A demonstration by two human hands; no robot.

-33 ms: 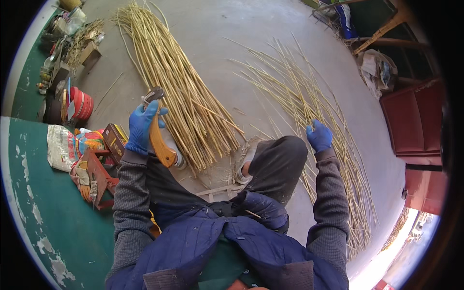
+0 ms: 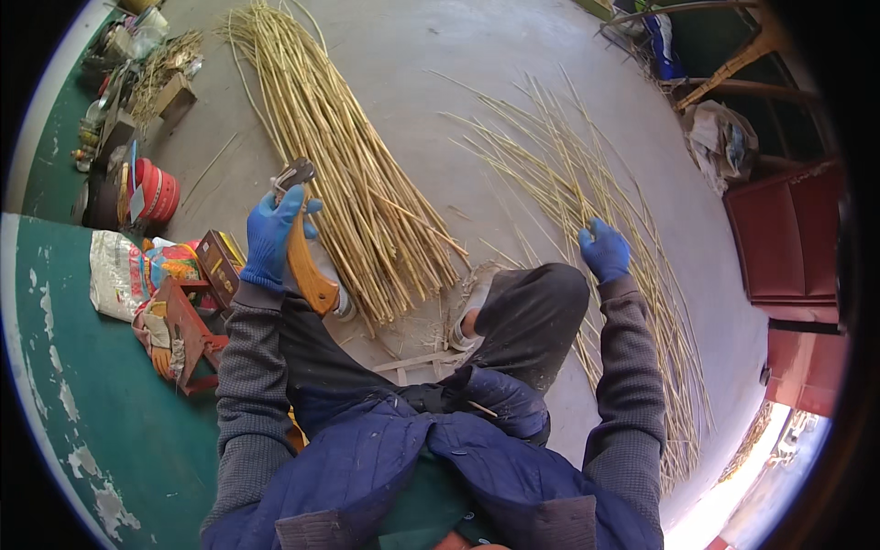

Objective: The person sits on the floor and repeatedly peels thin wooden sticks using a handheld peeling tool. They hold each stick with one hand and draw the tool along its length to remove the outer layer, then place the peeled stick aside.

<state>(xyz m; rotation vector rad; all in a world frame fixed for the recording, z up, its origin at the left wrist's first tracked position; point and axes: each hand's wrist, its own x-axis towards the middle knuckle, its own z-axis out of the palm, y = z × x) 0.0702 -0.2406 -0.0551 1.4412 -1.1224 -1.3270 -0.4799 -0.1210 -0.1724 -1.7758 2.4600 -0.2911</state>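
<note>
The left hand (image 2: 275,236), in a blue glove, is closed around a folding knife with a curved orange wooden handle (image 2: 304,261); the metal end of the knife points up and away from the body. The knife sits just left of the large bundle of pale yellow straw-like stalks (image 2: 341,174), which lies on the grey concrete floor (image 2: 440,55) and runs from the person's feet toward the far wall.

The right hand (image 2: 605,249), also blue-gloved, reaches down to the loose fan of thin pale stalks (image 2: 587,183) spread well right of the bundle. Its fingers curl at the stalks; whether they grip one cannot be told. The raised right knee in dark trousers (image 2: 536,312) stands between the bundle and the fan.

Left of the bundle: a red bucket (image 2: 158,192), a small dark red box (image 2: 218,264), a printed white sack (image 2: 124,273) and a red metal frame (image 2: 188,335) on the green-painted floor strip (image 2: 82,403). Far right of the bundle stands a dark red cabinet (image 2: 784,234).
</note>
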